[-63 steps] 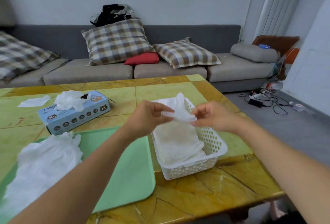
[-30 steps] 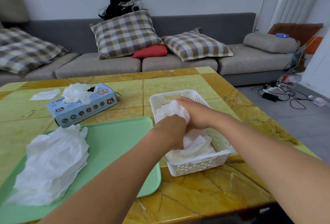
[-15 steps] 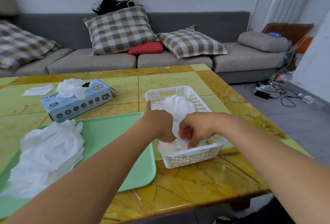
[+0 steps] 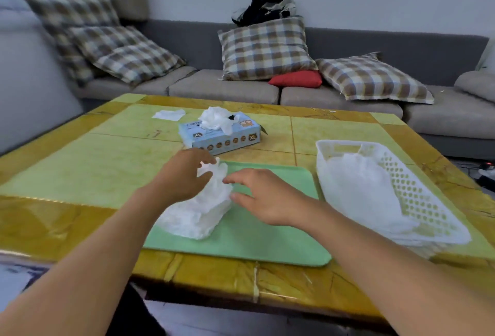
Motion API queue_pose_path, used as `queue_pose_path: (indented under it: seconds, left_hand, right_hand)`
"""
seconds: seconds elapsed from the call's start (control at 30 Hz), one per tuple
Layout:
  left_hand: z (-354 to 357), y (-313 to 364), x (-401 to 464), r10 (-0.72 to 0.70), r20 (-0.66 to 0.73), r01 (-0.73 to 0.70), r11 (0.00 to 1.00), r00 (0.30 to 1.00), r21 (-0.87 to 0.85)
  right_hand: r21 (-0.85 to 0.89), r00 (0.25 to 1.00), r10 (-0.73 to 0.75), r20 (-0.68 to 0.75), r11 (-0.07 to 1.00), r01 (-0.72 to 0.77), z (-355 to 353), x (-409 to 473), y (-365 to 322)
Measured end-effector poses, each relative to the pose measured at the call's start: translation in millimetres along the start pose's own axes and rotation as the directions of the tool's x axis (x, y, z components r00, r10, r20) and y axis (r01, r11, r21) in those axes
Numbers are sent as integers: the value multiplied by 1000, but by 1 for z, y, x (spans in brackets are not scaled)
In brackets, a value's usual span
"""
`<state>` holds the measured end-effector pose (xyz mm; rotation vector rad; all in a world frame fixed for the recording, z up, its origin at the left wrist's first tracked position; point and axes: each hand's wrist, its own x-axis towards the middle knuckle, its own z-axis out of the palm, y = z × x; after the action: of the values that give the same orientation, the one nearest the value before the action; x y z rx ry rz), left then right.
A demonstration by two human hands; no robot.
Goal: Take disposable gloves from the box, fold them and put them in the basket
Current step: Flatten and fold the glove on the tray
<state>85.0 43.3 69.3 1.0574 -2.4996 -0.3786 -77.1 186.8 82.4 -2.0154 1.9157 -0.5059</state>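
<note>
Both hands over the green tray [image 4: 267, 244] at the worktop's near edge: left hand [image 4: 184, 175] pinches the loose glove pile [image 4: 199, 212], right hand [image 4: 263, 196] hovers beside it, grip spread. Folded gloves [image 4: 359, 185] fill the white basket [image 4: 417, 188] at the right edge; the box [image 4: 222, 137] behind the tray spills a glove.

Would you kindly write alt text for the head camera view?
Both hands reach to a pile of white gloves on a green tray; the left hand touches its top, the right hand hovers open beside it. A basket of gloves sits right, the glove box behind.

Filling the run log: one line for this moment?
left hand: pinching top glove of pile | right hand: open beside pile | basket: holds folded gloves
</note>
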Motion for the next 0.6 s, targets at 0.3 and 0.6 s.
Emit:
queue_pose_path:
  seconds: [0.3, 0.6]
  left_hand:
    - [-20, -62, -27, 1, 169, -12, 998, 986, 67]
    - [-33, -66, -30, 7, 73, -8, 1000, 997, 13]
  right_hand:
    - [-152, 983, 157, -95, 974, -170, 67, 69, -35]
    - [630, 946, 324, 8, 733, -256, 5, 72, 1]
